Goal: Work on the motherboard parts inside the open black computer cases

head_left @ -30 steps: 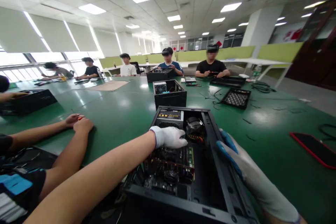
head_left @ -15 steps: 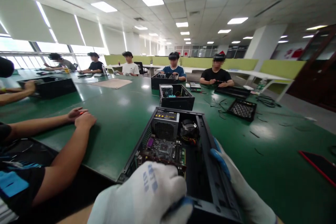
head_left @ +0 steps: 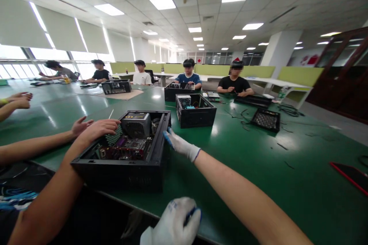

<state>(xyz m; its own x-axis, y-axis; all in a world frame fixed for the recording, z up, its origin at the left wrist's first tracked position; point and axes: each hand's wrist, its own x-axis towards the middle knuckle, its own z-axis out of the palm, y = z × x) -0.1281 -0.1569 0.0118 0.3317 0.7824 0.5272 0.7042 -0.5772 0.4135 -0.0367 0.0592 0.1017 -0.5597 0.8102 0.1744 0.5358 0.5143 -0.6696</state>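
Note:
An open black computer case [head_left: 120,174] lies on its side to the left of centre, showing a power supply [head_left: 137,125] and a motherboard [head_left: 138,143]. My right hand [head_left: 181,144], in a white glove with blue fingertips, reaches across to the case's right side, fingers stretched out against it. Close to the table's front edge is my left hand [head_left: 175,220], gloved too, with its fingers curled in; whatever they hold, if anything, is hidden. A co-worker's hand [head_left: 102,128] rests over the case's left edge.
Another open case [head_left: 197,116] stands behind, with a third [head_left: 179,91] before a co-worker. A further case [head_left: 116,86] sits on a tan mat [head_left: 130,95]. On the right lie a black grille panel [head_left: 265,120], cables [head_left: 290,111] and a red-edged dark pad [head_left: 349,178].
The computer case has moved left across the table, toward the co-worker, whose hand now touches it. My left hand has come out of it; my right hand has followed its side.

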